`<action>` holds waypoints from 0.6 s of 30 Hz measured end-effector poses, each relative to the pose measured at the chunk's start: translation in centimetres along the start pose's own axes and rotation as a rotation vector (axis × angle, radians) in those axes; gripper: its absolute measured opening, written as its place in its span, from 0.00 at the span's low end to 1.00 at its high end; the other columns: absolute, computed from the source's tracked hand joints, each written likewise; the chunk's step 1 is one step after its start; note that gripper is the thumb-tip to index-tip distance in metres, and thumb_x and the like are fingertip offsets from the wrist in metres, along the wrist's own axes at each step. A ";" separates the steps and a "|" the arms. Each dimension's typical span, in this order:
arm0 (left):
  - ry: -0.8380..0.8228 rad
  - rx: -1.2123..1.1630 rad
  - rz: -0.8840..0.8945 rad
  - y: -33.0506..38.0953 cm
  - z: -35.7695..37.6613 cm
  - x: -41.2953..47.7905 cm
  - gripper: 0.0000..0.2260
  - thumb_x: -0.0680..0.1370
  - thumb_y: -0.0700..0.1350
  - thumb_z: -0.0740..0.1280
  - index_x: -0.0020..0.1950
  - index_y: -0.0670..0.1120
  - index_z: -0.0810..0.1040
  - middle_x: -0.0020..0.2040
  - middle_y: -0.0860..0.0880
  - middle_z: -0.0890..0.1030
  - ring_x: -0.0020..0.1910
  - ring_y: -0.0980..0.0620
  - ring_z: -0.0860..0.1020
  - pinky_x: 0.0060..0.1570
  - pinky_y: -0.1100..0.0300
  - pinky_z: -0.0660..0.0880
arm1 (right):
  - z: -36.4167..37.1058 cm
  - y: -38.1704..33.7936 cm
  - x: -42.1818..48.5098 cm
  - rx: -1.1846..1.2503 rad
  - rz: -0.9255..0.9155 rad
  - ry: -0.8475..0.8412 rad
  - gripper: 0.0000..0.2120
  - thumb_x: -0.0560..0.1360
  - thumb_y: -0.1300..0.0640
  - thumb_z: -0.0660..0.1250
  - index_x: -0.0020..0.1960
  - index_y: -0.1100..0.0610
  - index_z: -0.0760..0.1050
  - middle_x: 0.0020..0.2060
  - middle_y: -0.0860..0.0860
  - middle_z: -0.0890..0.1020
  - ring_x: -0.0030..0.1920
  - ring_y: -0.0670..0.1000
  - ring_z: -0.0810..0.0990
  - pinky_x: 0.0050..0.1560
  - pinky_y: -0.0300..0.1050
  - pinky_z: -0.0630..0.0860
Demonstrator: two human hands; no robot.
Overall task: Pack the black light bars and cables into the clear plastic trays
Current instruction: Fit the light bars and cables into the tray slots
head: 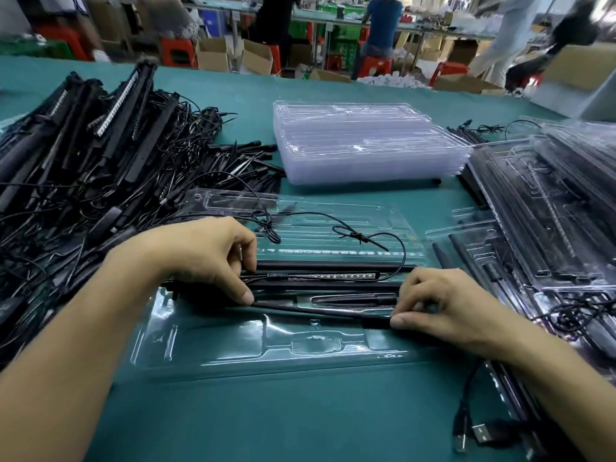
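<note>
Teal cloth covers the worktop (266, 421). On its left side lies a big tangled pile of black light bars and cables (100, 168). Filled trays (550, 211), with black bars showing through the clear plastic, are heaped along the right edge. A neat stack of empty clear trays (366, 145) sits at the centre back.

One open tray (266, 345) lies just in front of the person. Several light bars (326, 278) rest lengthwise across its middle, and thin tied cables (366, 236) loop over its far half.

The left hand (206, 258) has its fingers (248, 248) curled, pinching the left ends of those bars against the thumb. The right hand (443, 305) pinches the thick right end of a slanted bar (316, 310) between thumb and fingers. A black USB cable (466, 425) lies on the cloth near the right forearm.
</note>
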State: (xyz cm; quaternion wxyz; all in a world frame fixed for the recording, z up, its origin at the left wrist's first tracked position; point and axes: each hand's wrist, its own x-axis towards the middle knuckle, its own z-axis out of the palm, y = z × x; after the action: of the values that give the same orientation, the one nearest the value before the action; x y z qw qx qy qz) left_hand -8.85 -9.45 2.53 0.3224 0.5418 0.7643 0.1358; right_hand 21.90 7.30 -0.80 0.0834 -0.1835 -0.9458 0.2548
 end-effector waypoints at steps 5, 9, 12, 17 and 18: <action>0.044 0.042 0.010 0.4 0.6 0.1 0.19 0.59 0.50 0.85 0.42 0.50 0.80 0.32 0.56 0.81 0.30 0.60 0.77 0.34 0.64 0.72 | -0.4 0.0 0.0 0.003 0.005 -0.014 0.03 0.68 0.48 0.77 0.37 0.45 0.83 0.37 0.43 0.80 0.38 0.46 0.80 0.40 0.46 0.78; 0.046 0.075 0.010 0.5 0.7 0.1 0.18 0.59 0.50 0.84 0.42 0.51 0.80 0.33 0.57 0.82 0.30 0.62 0.77 0.30 0.70 0.70 | -0.5 0.0 0.2 -0.004 0.024 -0.053 0.05 0.67 0.48 0.77 0.36 0.43 0.82 0.37 0.44 0.80 0.38 0.45 0.80 0.40 0.43 0.77; 0.051 0.068 0.022 0.5 0.9 0.1 0.19 0.59 0.51 0.84 0.42 0.51 0.79 0.33 0.57 0.81 0.29 0.62 0.76 0.30 0.70 0.69 | -0.9 0.0 0.4 -0.005 0.031 -0.086 0.03 0.68 0.49 0.77 0.38 0.46 0.84 0.36 0.44 0.81 0.39 0.44 0.80 0.41 0.38 0.75; 0.046 0.028 0.064 1.0 1.0 0.3 0.18 0.61 0.50 0.84 0.43 0.49 0.80 0.31 0.57 0.79 0.29 0.63 0.74 0.30 0.70 0.69 | -1.0 -0.2 0.5 -0.067 0.012 -0.142 0.01 0.72 0.50 0.74 0.43 0.47 0.83 0.37 0.42 0.80 0.42 0.43 0.79 0.44 0.40 0.75; 0.036 0.021 0.065 1.0 0.9 0.3 0.18 0.62 0.50 0.84 0.43 0.50 0.80 0.32 0.57 0.79 0.29 0.63 0.74 0.31 0.70 0.69 | -0.9 -0.3 0.5 -0.078 0.006 -0.131 0.01 0.72 0.50 0.74 0.43 0.47 0.83 0.37 0.42 0.80 0.41 0.43 0.79 0.43 0.40 0.75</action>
State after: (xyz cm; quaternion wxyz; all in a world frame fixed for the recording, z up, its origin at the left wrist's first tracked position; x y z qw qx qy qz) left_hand -7.58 -8.94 2.30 0.2981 0.5671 0.7535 0.1479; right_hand 21.62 7.64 0.17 0.0133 -0.1724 -0.9578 0.2295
